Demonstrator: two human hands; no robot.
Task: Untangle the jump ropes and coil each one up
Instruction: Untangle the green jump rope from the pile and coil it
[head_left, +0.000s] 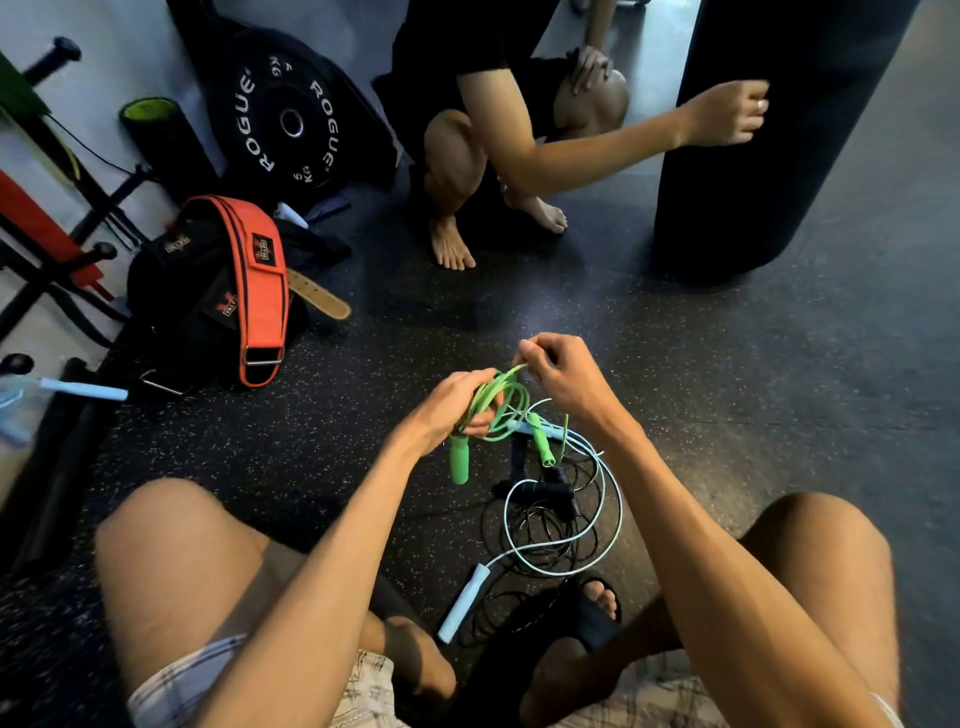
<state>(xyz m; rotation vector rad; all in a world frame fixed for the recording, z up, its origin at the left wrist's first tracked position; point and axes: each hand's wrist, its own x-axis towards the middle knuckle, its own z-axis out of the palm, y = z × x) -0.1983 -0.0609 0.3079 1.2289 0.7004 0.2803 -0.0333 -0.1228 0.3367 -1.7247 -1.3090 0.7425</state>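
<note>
Green jump rope (498, 402): raised over floor pile, mid-coiling. Left hand (457, 402) grips gathered loops, keeping coil together. Right hand (558, 374) pinches free strand, feeding next turn. Blue rope (597, 519), black rope (540, 519): tangled below.

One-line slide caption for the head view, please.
Left hand grips the coiled green jump rope, right hand pinches its cord; light blue rope and black rope lie tangled on the floor.

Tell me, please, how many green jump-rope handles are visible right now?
2. One green handle hangs below the left hand, which grips the coiled green rope; the other green handle dangles below the right hand, which pinches that rope. None appears hidden.
</note>
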